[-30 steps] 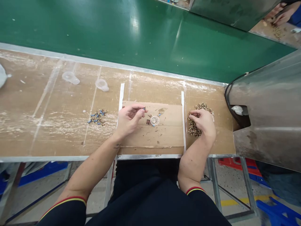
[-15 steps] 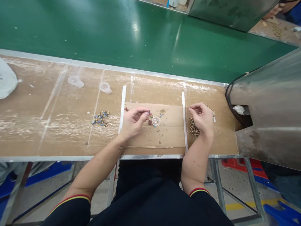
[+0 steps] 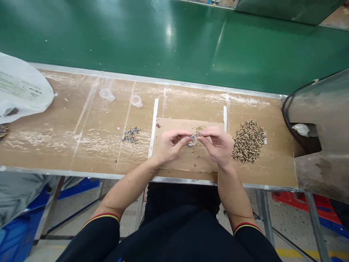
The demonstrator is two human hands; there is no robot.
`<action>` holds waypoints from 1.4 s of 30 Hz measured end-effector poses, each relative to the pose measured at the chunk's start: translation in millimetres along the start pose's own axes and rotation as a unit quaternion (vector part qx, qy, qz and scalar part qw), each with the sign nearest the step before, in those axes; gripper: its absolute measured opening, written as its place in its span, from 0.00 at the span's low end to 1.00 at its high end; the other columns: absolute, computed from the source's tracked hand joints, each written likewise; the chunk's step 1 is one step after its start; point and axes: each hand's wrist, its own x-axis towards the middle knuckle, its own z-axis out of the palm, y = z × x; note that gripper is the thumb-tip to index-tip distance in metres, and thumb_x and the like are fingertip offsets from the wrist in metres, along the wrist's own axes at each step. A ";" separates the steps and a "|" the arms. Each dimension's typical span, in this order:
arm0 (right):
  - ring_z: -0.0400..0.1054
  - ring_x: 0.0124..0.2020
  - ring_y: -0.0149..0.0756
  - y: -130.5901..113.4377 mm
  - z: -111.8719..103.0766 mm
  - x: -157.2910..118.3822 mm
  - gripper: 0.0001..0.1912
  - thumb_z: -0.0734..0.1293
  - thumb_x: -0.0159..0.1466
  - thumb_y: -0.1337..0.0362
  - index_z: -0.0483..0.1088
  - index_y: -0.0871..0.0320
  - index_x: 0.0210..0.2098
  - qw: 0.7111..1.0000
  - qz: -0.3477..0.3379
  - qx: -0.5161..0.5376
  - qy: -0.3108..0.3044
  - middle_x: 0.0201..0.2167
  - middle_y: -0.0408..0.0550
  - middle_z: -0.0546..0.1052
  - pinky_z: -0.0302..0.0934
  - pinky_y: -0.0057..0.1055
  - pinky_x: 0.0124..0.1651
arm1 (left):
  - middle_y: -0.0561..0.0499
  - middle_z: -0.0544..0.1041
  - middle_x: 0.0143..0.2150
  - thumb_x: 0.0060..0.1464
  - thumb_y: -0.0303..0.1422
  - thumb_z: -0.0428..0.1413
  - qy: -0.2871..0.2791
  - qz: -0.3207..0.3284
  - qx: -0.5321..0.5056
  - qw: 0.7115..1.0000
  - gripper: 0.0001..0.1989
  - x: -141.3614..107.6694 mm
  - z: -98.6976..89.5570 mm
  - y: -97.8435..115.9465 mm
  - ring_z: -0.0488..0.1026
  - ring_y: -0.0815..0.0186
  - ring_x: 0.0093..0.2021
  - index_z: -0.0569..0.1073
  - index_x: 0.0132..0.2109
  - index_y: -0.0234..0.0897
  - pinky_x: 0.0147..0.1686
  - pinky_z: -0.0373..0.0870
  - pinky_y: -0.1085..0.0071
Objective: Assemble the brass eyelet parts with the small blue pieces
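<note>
Over the cardboard sheet (image 3: 188, 163), my left hand (image 3: 174, 145) pinches a small blue part between thumb and fingertips. Close to its right, my right hand (image 3: 216, 143) is closed in a pinch; what its fingertips hold is too small to name. Between and just below the fingertips is a small clear cup (image 3: 193, 141), partly hidden. A large pile of small brass parts (image 3: 249, 142) lies right of my right hand. Several blue and brass pieces (image 3: 131, 135) form a small group to the left of the sheet.
Two clear plastic cups, one farther left (image 3: 107, 94) and one nearer (image 3: 136, 101), lie toward the back. A white bag (image 3: 24, 87) is at the far left. A metal housing (image 3: 327, 127) with a black cable stands at the right. Behind runs a green surface (image 3: 174, 47).
My right hand has moved left from the brass pile to meet my left hand over the sheet, uncovering the pile. The camera view has shifted left.
</note>
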 end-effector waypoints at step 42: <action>0.82 0.35 0.36 -6.5 1.5 0.1 0.22 0.72 0.65 0.75 0.68 0.54 0.56 0.965 -0.193 -0.175 -0.041 0.36 0.45 0.84 0.81 0.31 0.39 | 0.47 0.84 0.32 0.63 0.37 0.61 0.015 0.022 0.049 0.998 0.10 -0.9 2.6 6.5 0.81 0.68 0.30 0.80 0.39 0.34 0.30 0.77 0.74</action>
